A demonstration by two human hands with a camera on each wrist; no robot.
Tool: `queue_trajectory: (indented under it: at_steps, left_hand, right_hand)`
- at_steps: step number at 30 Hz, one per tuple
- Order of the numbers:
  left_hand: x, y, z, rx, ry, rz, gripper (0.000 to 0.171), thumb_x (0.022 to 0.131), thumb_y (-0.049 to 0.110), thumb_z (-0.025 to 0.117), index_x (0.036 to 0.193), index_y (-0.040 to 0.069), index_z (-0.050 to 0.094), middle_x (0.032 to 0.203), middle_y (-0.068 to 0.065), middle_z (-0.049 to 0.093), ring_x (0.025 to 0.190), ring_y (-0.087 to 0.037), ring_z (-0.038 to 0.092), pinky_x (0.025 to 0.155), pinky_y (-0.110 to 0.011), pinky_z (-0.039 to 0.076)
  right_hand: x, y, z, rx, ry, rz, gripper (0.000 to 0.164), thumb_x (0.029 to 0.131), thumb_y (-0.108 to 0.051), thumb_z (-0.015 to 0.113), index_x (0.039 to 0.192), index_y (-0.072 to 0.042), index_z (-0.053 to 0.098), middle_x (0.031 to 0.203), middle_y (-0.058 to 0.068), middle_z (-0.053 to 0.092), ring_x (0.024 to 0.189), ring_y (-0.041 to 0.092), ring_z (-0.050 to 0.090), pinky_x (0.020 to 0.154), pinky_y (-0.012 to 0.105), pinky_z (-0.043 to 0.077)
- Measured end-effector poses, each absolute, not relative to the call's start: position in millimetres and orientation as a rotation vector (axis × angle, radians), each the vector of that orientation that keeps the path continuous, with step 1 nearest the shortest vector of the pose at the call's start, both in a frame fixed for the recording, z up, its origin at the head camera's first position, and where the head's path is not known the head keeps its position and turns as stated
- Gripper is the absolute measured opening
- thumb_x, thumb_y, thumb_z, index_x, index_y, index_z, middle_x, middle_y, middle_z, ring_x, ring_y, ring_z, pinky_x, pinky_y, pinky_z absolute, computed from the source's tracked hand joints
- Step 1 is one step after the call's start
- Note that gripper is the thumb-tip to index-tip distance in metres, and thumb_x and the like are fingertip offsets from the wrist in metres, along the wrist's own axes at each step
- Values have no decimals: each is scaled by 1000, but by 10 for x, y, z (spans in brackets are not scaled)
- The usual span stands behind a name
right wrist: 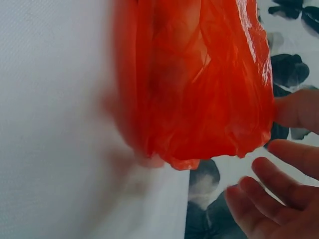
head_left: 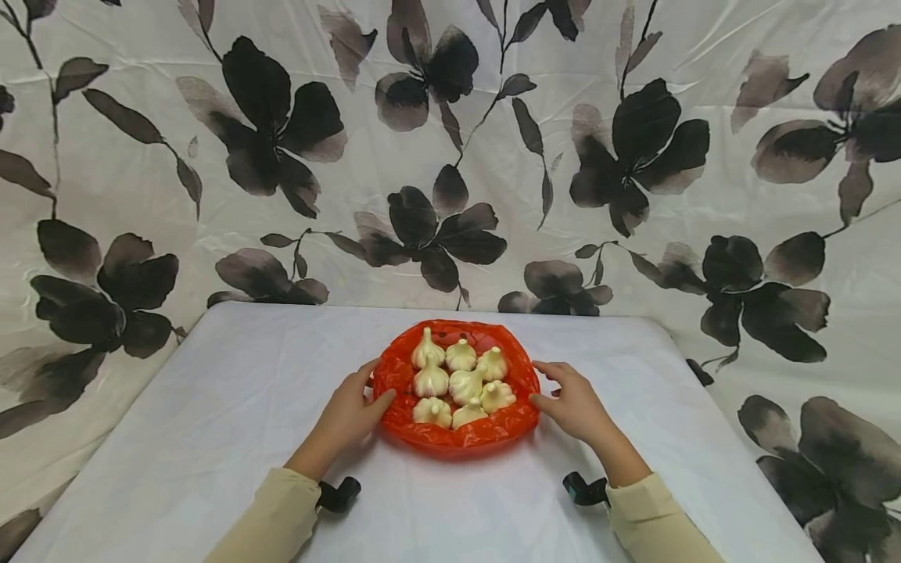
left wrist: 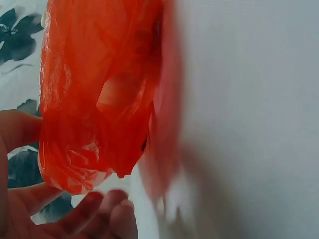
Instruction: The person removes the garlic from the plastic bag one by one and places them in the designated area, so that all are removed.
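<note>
A red plastic bag [head_left: 457, 439] with its mouth spread wide sits in the middle of the table. Several whole garlic bulbs [head_left: 431, 381], pale with short stems, lie inside it. At the bag's left side is my left hand [head_left: 352, 410], thumb and fingers spread around the edge. My right hand [head_left: 577, 404] is at the opposite side, its thumb and index fingertip at the rim. In the left wrist view, the thumb [left wrist: 20, 128] meets the bag [left wrist: 94, 99] and relaxed fingers lie by its edge. The right wrist view shows loosely spread fingers [right wrist: 279, 184] beside the bag [right wrist: 209, 99].
A white cloth covers the table [head_left: 183, 438]. Behind it and at both sides hangs a pale curtain [head_left: 521, 234] with dark flowers. Black wrist cameras, one on the left wrist [head_left: 339, 495] and one on the right wrist [head_left: 586, 489], stick out inward over the cloth.
</note>
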State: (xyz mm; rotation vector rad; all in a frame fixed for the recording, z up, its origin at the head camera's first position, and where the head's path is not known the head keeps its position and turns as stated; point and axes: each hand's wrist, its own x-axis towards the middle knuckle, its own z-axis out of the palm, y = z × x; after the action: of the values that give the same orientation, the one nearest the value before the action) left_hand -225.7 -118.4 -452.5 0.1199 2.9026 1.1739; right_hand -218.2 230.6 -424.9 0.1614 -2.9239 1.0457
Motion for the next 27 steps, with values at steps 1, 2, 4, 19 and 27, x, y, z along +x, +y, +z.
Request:
queue_trajectory:
  at_steps: [1, 2, 4, 19, 27]
  left_hand:
    - [-2272, -1179, -4521, 109, 2909, 1175, 67, 93, 37, 60, 150, 14, 33, 127, -17, 53, 95, -24, 55, 80, -38, 52]
    - [-2288, -1172, -4518, 102, 2910, 1182, 69, 92, 38, 60, 150, 15, 32, 127, -17, 52, 95, -25, 55, 80, -39, 52]
    - [-2323, -1152, -4511, 95, 2909, 1199, 72, 91, 41, 61, 151, 16, 30, 132, -19, 48, 102, -29, 57, 85, -44, 54]
    - [-2516, -1001, -4559, 206, 2826, 1378, 81, 87, 28, 69, 154, 17, 25, 151, -17, 32, 139, -38, 35, 107, -58, 40]
    - [-2533, -1035, -4558, 181, 2884, 1317, 68, 90, 18, 61, 151, 15, 32, 149, -21, 33, 135, -41, 41, 108, -58, 40]
  right_hand:
    - [-2175, 2290, -4236, 169, -2908, 1017, 53, 87, -21, 70, 138, -15, 55, 136, 11, 54, 116, 34, 57, 91, 47, 55]
    - [-2168, 2272, -4225, 175, -2888, 988, 51, 87, -22, 70, 136, -15, 56, 135, 12, 55, 116, 35, 57, 91, 49, 55]
    - [-2155, 2228, -4204, 197, -2831, 951, 47, 87, -21, 70, 132, -15, 60, 132, 12, 57, 116, 35, 58, 92, 51, 54]
    - [-2181, 1837, -4250, 509, -2669, 958, 33, 84, -11, 73, 117, -10, 69, 116, 5, 67, 101, 28, 65, 89, 45, 56]
    - [-2226, 1724, -4354, 514, -2766, 820, 34, 83, -17, 76, 116, -12, 69, 115, 5, 69, 105, 24, 64, 95, 44, 53]
